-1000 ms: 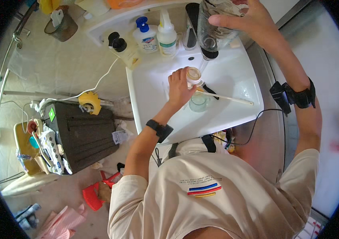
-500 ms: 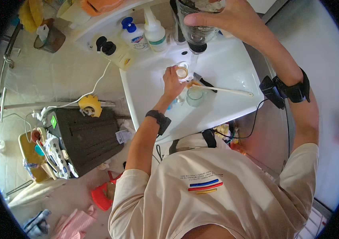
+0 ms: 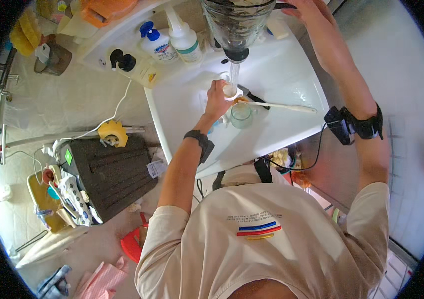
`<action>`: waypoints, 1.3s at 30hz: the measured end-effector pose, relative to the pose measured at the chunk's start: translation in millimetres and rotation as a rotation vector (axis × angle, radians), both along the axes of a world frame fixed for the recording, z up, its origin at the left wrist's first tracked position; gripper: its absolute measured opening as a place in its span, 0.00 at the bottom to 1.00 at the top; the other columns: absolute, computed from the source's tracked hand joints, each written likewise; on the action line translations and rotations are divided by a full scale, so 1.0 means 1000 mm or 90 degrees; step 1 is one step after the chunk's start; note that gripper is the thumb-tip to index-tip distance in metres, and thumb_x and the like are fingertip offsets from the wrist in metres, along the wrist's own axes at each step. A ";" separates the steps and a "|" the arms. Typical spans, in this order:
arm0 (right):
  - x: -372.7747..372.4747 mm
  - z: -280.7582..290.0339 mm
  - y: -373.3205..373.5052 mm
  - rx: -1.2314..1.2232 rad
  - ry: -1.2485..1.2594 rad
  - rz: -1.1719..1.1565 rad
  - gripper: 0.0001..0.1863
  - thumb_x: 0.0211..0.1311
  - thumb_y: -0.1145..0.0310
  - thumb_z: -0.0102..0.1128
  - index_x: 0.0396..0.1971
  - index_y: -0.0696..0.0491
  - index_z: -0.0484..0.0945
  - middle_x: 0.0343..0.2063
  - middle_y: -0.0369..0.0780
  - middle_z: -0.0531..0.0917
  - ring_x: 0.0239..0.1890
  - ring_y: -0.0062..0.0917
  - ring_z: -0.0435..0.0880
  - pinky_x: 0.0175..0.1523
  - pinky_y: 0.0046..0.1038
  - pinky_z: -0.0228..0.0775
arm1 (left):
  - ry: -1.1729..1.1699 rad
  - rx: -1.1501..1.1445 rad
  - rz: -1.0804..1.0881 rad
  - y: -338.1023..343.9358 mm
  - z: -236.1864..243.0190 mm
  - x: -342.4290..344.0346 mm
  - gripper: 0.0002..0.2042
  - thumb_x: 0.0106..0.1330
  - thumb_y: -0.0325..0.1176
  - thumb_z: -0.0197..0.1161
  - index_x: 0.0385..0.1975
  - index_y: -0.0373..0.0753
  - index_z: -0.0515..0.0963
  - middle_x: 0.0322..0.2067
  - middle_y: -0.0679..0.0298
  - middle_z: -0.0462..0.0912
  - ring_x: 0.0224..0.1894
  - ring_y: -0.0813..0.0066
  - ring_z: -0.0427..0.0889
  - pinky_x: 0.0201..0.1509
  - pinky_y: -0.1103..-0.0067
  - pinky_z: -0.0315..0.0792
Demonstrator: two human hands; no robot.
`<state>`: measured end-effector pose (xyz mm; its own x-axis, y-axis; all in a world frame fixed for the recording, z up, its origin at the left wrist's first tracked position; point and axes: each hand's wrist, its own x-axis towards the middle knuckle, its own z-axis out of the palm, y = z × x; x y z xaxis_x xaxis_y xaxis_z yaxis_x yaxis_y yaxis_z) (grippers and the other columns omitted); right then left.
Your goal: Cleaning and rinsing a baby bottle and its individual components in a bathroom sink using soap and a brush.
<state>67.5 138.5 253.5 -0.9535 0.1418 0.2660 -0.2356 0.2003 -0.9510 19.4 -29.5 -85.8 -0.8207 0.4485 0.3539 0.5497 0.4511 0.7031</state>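
Observation:
My left hand (image 3: 215,99) grips a small white cup-like piece (image 3: 232,94) over the sink (image 3: 286,74). A clear vertical column, apparently running water, reaches down to it from under a black-bottomed glass container (image 3: 229,22); what it comes from is unclear. My right hand (image 3: 311,15), at the upper right, is closed on that container's black handle (image 3: 284,6); its fingertips are partly hidden. In the basin a greenish glass jar (image 3: 242,116), a long white handle (image 3: 291,106) and a black-handled tool (image 3: 257,101) lie just beyond and beside my left hand.
Pump bottles (image 3: 183,47) stand along the sink's back left. A dark bin (image 3: 112,184) at left carries a cable and yellow item (image 3: 112,133), beside a yellow basket (image 3: 47,199). A red object (image 3: 131,244) and pink cloth (image 3: 105,279) lie on the floor.
The glass container has shifted left and up in view, and my right hand now sits farther right on it. The white piece in my left hand is lower, under the clear column.

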 end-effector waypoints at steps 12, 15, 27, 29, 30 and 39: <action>0.031 -0.199 0.070 0.095 -0.398 -0.109 0.37 0.54 0.38 0.38 0.48 0.58 0.64 0.45 0.45 0.70 0.49 0.30 0.68 0.52 0.29 0.58 | -0.031 0.025 -0.020 0.003 -0.003 0.001 0.33 0.37 0.38 0.72 0.41 0.31 0.63 0.38 0.50 0.66 0.42 0.53 0.66 0.44 0.69 0.66; 0.034 -0.232 0.076 0.112 -0.457 -0.090 0.36 0.54 0.39 0.40 0.45 0.59 0.66 0.44 0.45 0.72 0.48 0.30 0.69 0.50 0.29 0.60 | -0.029 0.018 -0.073 -0.001 -0.007 0.000 0.32 0.37 0.36 0.71 0.42 0.33 0.61 0.39 0.50 0.65 0.43 0.53 0.65 0.46 0.69 0.65; 0.050 -0.284 0.012 0.468 -0.234 0.238 0.27 0.39 0.66 0.63 0.43 0.58 0.67 0.42 0.46 0.70 0.47 0.39 0.67 0.53 0.33 0.60 | -0.102 -0.044 -0.048 0.004 -0.008 0.006 0.36 0.36 0.32 0.69 0.48 0.36 0.57 0.44 0.53 0.63 0.46 0.54 0.65 0.47 0.66 0.63; 0.048 -0.283 -0.001 0.494 -0.177 0.303 0.25 0.37 0.73 0.61 0.42 0.57 0.67 0.43 0.45 0.68 0.50 0.38 0.64 0.55 0.33 0.57 | -0.046 -0.102 -0.041 -0.003 -0.013 0.005 0.40 0.35 0.35 0.69 0.51 0.37 0.56 0.46 0.55 0.62 0.50 0.55 0.63 0.49 0.63 0.60; 0.049 -0.288 -0.005 0.515 -0.052 0.278 0.19 0.36 0.75 0.58 0.35 0.57 0.71 0.41 0.45 0.70 0.50 0.36 0.65 0.55 0.34 0.56 | -0.047 -0.102 -0.042 -0.003 -0.012 0.005 0.40 0.35 0.35 0.69 0.51 0.37 0.56 0.46 0.55 0.62 0.50 0.55 0.63 0.49 0.63 0.60; 0.045 -0.316 -0.006 0.789 -0.086 0.394 0.12 0.37 0.69 0.59 0.27 0.54 0.78 0.28 0.41 0.74 0.45 0.33 0.68 0.60 0.35 0.49 | -0.055 -0.046 -0.020 -0.020 0.005 0.001 0.35 0.42 0.31 0.63 0.53 0.36 0.55 0.47 0.51 0.62 0.51 0.54 0.61 0.53 0.64 0.58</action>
